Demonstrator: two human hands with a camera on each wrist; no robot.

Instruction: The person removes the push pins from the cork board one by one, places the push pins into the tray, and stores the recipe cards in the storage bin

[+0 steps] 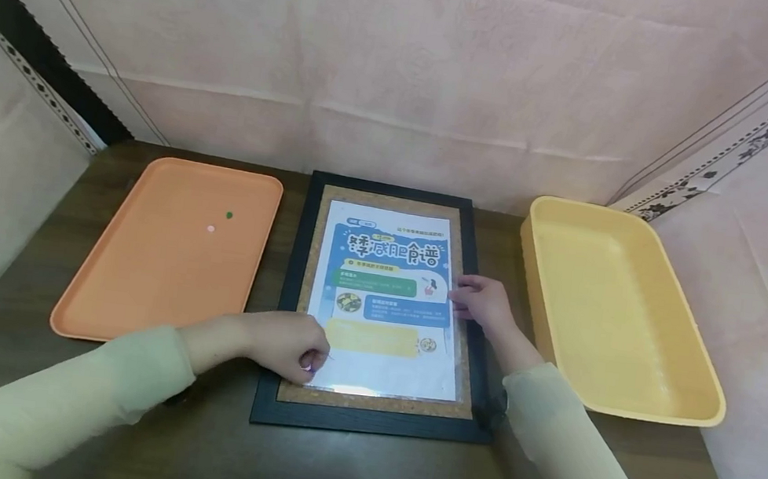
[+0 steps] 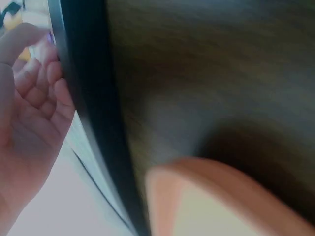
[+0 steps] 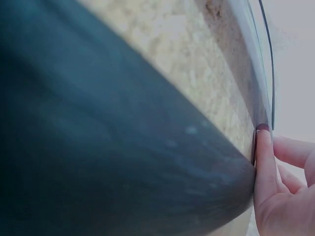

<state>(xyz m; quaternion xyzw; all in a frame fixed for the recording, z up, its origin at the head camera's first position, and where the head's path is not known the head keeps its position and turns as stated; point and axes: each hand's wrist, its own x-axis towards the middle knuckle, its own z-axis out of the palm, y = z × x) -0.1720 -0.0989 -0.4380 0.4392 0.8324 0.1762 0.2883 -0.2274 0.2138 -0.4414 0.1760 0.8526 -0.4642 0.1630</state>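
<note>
On my feed, an orange tray (image 1: 159, 277) at left bears a green dot (image 1: 229, 215) and a pinkish-white dot (image 1: 210, 228); I see a yellow bin (image 1: 630, 323) at right, blue-black frame (image 1: 370, 422), speckled tan cork (image 1: 372, 403), blue-and-white sheet (image 1: 383, 371), pale green sleeves (image 1: 82, 391) and (blurred, so perhaps) a purple pin (image 2: 49, 38).

From my station I see the sleeved left arm (image 1: 62, 404) angled in from the near left; its left hand (image 1: 287, 343) is turned down, thumb and index finger pinched together, the other fingers curled; the sleeved right arm (image 1: 580, 451) slants in from the near right; its right hand (image 1: 485, 305) lies farther off, fingers mostly straight and pointing left.
</note>
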